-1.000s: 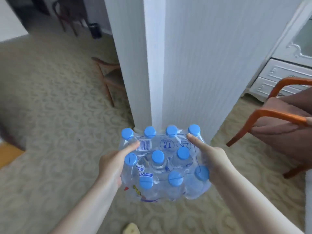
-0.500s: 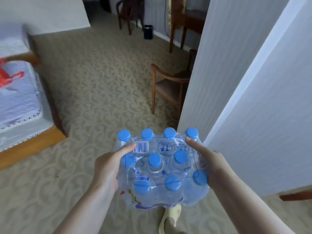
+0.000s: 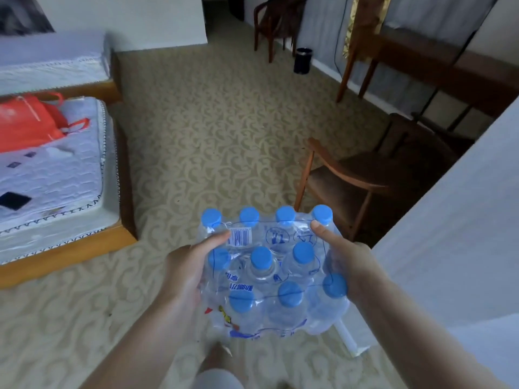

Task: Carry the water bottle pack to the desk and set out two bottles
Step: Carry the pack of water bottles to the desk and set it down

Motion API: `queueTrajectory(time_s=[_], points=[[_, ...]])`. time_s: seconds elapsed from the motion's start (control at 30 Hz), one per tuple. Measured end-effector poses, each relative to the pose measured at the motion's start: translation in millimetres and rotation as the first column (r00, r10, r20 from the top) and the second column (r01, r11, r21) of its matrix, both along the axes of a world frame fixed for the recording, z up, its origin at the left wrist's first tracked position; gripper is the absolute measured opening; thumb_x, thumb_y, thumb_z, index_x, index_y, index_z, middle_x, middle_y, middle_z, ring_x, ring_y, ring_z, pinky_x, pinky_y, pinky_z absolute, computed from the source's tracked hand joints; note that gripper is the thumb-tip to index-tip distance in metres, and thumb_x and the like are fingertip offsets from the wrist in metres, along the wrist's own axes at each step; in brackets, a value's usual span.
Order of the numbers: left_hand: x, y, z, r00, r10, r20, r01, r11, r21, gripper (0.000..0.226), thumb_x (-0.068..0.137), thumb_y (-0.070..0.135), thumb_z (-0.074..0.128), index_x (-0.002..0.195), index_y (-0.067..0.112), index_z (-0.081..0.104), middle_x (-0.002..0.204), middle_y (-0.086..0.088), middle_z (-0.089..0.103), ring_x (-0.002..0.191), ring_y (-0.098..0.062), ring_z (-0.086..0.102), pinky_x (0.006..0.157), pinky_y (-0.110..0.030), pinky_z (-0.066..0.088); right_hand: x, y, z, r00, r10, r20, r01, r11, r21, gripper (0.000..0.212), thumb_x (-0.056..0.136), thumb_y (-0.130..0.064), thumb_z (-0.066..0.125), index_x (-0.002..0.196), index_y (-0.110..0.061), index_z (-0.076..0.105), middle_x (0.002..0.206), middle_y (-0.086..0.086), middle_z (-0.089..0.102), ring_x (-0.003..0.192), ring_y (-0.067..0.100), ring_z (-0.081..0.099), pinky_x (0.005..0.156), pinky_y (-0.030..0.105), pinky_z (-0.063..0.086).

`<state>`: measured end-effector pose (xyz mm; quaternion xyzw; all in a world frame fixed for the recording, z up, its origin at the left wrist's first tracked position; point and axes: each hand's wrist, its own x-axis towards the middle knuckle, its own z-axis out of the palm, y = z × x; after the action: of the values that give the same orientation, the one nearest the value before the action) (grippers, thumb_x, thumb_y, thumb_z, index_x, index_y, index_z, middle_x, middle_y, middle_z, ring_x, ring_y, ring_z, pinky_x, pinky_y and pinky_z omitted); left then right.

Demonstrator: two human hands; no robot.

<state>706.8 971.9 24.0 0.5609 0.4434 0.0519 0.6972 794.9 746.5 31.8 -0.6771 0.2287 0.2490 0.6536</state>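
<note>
Your left hand [image 3: 186, 269] and right hand [image 3: 352, 265] clamp the bottle pack [image 3: 271, 272] between them. Fingers wrap its sides above the carpet [image 3: 213, 130].

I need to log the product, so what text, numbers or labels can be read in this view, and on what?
Barcode label on the water bottle pack: bars visible, digits too small to read.
Two circled marks on the wrap: too blurred to read.
Blue print lower on the wrap: blurred, unreadable.
Nothing else bears text.
</note>
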Motion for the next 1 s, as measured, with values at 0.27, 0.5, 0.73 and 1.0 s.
queueTrajectory(time_s=[0.27, 0.5, 0.73, 1.0], points=[[161.2, 121.0, 4.1, 0.999, -0.032, -0.024, 0.033, 0.998, 0.044, 0.054, 0.052, 0.041, 0.091, 0.033, 0.021, 0.045, 0.030, 0.008, 0.026, 0.023, -0.007, 0.022, 0.037, -0.025, 0.025, 151.7, 115.5, -3.3, 0.999, -0.031, -0.040, 0.035, 0.994, 0.105, 0.116, 0.018, -0.059, 0.093, 0.119, -0.011, 0.063, 0.105, 0.017, 0.073, 0.091, 0.040, 0.070, 0.093, 0.053, 0.051], [311.0, 189.2, 32.7, 0.992, -0.123, 0.030, 0.120, 0.988, 0.096, 0.067, 0.050, 0.042, 0.092, 0.100, 0.001, 0.075, 0.064, -0.007, 0.041, 0.057, -0.022, 0.039, 0.063, -0.037, 0.036, 266.1, 179.1, 24.1, 0.984, -0.128, 0.122, 0.108, 0.982, 0.157, 0.101, 0.036, -0.056, 0.087, 0.124, -0.013, 0.061, 0.122, 0.015, 0.067, 0.108, 0.036, 0.065, 0.098, 0.054, 0.049], [464.1, 215.1, 21.6, 0.984, -0.175, 0.042, 0.172, 0.983, 0.066, 0.073, 0.050, 0.040, 0.092, 0.105, -0.003, 0.072, 0.050, -0.003, 0.041, 0.043, -0.016, 0.037, 0.051, -0.030, 0.033, 410.5, 203.3, 14.8, 0.971, -0.208, 0.115, 0.195, 0.974, 0.118, 0.111, 0.032, -0.056, 0.091, 0.127, -0.011, 0.056, 0.122, 0.013, 0.065, 0.107, 0.034, 0.064, 0.098, 0.053, 0.048], [635.7, 239.4, 6.7, 0.986, -0.160, 0.040, 0.161, 0.987, -0.020, 0.084, 0.034, 0.041, 0.095, 0.099, -0.005, 0.071, 0.068, -0.021, 0.058, 0.060, -0.025, 0.051, 0.064, -0.037, 0.052, 586.6, 224.7, 9.1, 0.962, -0.264, -0.071, 0.267, 0.963, 0.034, 0.117, 0.018, -0.050, 0.091, 0.125, -0.016, 0.057, 0.114, 0.016, 0.067, 0.094, 0.039, 0.068, 0.089, 0.057, 0.052]])
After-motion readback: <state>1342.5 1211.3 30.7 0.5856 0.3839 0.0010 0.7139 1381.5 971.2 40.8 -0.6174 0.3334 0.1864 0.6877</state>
